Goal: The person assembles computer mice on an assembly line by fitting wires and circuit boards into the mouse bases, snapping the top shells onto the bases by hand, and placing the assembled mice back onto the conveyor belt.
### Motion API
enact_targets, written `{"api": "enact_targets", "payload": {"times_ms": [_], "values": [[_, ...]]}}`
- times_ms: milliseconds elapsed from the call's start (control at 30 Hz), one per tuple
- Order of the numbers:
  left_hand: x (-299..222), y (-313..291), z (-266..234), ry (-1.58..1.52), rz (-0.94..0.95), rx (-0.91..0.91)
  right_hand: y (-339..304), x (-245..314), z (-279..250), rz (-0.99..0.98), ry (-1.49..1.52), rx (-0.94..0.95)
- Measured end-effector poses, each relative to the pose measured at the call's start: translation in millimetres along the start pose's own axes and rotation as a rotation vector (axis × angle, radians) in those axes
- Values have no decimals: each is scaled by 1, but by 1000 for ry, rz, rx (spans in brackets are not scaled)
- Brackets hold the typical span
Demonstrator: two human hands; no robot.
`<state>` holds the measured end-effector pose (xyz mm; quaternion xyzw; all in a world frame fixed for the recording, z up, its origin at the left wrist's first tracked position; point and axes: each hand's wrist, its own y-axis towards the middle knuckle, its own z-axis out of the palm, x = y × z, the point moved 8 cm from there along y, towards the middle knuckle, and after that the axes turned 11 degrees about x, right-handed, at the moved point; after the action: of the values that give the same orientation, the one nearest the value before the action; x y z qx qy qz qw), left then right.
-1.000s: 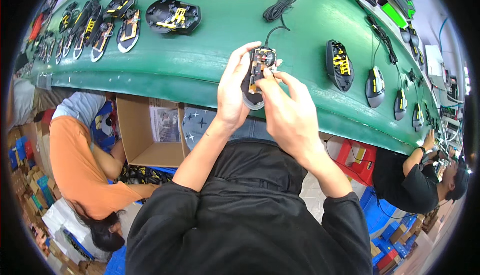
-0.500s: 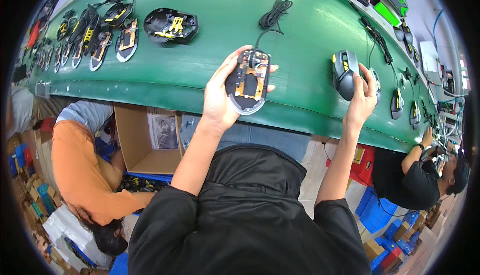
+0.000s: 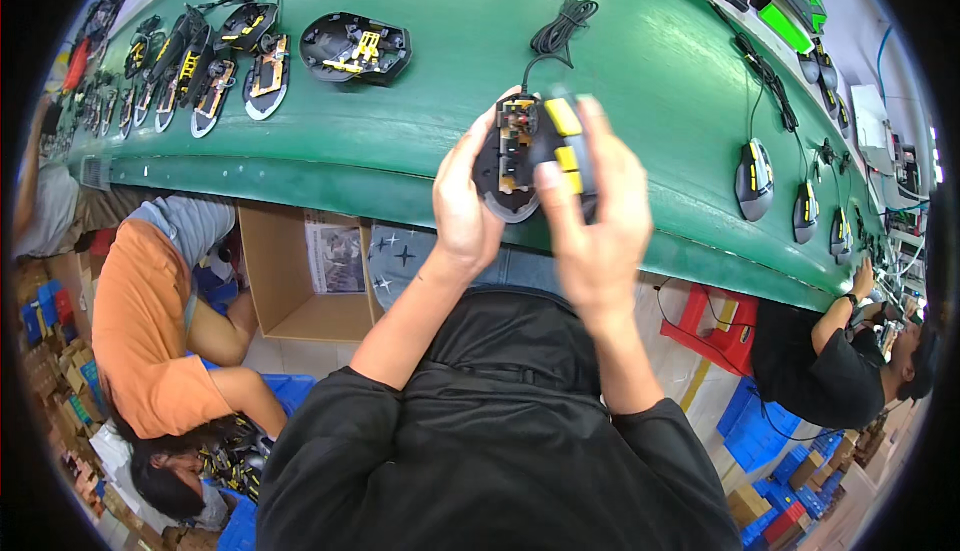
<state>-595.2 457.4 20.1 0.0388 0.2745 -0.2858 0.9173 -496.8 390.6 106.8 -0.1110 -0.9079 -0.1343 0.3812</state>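
Note:
My left hand (image 3: 466, 213) is closed around the lower half of a computer mouse (image 3: 510, 173), whose brown circuit board lies exposed. From its top end a black cable (image 3: 563, 31) runs up the table in a tied bundle. Held in my right hand (image 3: 604, 221) is a dark mouse top shell with yellow side parts (image 3: 567, 146), tilted beside the board and partly over its right side. Motion blurs this hand and the shell. Whether the two halves touch, I cannot tell.
A black shell with yellow parts (image 3: 358, 48) lies on the green table (image 3: 440, 11). Opened mice (image 3: 266, 81) line the left side, corded mice (image 3: 755, 181) the right. A person in orange (image 3: 155, 321) bends at lower left; another in black (image 3: 820, 361) works at right.
My right hand has brought the top shell leftward from the right side of the table to the mouse base. The base in my left hand has shifted slightly right. The person in orange has moved.

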Motion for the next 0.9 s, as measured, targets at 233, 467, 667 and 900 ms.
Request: {"api": "enact_targets", "payload": {"times_ms": [233,467,667,900], "values": [[-3,-5,15,252,56,47,-4,-3,30,12,85,26],[-5,0,15,175,76,159,-6,12,33,-90,-98,89],[-17,-3,9,183,27,14,-8,19,37,-201,109,150],[-23,-2,-2,342,110,101,16,-33,24,257,953,110]]}}
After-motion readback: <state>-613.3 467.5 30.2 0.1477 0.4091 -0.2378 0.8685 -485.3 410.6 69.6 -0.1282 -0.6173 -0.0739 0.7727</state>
